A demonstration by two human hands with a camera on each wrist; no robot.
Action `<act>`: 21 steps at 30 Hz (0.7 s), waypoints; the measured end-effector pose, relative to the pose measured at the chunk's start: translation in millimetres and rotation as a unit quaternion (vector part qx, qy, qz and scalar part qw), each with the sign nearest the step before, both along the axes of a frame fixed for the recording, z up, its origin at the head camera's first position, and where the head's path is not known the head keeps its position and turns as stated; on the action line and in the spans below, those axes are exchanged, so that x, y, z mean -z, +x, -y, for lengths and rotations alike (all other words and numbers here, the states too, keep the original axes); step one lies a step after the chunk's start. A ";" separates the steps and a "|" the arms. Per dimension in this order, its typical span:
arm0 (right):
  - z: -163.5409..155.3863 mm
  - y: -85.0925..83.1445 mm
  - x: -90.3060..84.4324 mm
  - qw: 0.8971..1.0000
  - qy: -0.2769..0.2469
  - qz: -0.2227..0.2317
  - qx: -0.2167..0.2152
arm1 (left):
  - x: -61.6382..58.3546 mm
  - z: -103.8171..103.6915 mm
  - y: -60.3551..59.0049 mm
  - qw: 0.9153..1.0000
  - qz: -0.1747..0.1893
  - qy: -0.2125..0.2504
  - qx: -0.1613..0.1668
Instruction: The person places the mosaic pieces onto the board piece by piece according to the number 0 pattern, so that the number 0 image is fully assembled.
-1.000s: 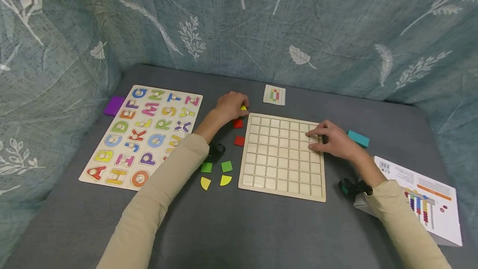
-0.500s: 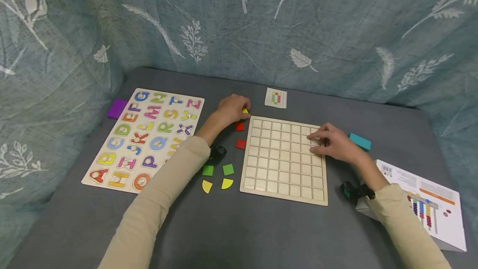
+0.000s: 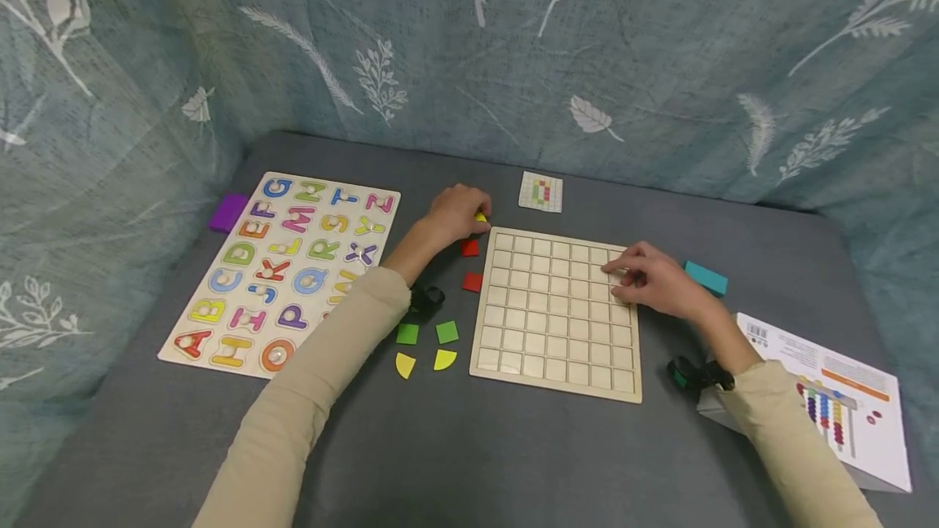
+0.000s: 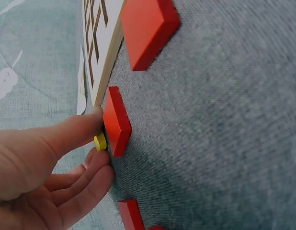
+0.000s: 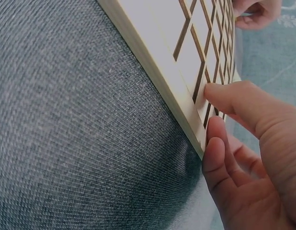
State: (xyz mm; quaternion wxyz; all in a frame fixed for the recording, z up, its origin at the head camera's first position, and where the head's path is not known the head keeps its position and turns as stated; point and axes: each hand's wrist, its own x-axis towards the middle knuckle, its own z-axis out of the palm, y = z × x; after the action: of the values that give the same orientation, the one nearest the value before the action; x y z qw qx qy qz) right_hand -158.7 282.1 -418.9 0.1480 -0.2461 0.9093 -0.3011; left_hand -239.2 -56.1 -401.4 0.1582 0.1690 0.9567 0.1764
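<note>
My left hand is beyond the far left corner of the wooden grid board. It pinches a small yellow piece between thumb and fingertips, which hide most of it. A red square tile lies right beside the thumb, and another red tile is nearer along the board's left side. At the board's right edge, my right hand rests with thumb and fingers loosely spread. Its thumb tip touches the grid, and its other fingertips are at the rim, holding no piece.
Two green squares and two yellow quarter-round pieces lie left of the board. An alphabet puzzle is farther left, with a purple block behind it. A pattern card, a teal block and a white box surround the board.
The head view has shifted slightly. My left hand stays at the yellow piece by the far left corner, and my right hand stays at the board's right edge with its fingers drawn slightly.
</note>
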 end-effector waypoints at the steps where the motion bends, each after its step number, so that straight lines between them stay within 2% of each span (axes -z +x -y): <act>1: -0.3 0.0 0.1 1.000 0.000 0.000 0.001 | -0.5 0.4 -0.4 1.000 -0.004 0.004 0.006; 6: -1.6 -0.6 -1.4 1.000 -0.004 0.003 0.000 | -2.0 0.5 -2.6 1.000 -0.008 0.019 0.022; 15: 0.1 -3.5 0.3 1.000 -0.013 0.004 -0.003 | -6.8 3.7 -7.6 0.998 -0.011 0.048 0.031; 18: -0.3 -3.3 1.0 1.000 -0.016 0.010 -0.001 | -10.2 -3.8 -0.7 0.995 -0.013 0.077 0.056; 21: -0.8 -2.8 0.4 1.000 -0.019 0.014 -0.001 | -10.0 -18.3 11.3 0.989 -0.015 0.098 0.109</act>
State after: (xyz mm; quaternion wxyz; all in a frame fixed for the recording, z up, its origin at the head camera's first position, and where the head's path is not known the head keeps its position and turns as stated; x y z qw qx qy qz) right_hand -161.5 282.9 -419.4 0.1558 -0.2452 0.9013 -0.3214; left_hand -228.0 -37.8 -391.4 0.1446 0.2895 0.9131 0.2481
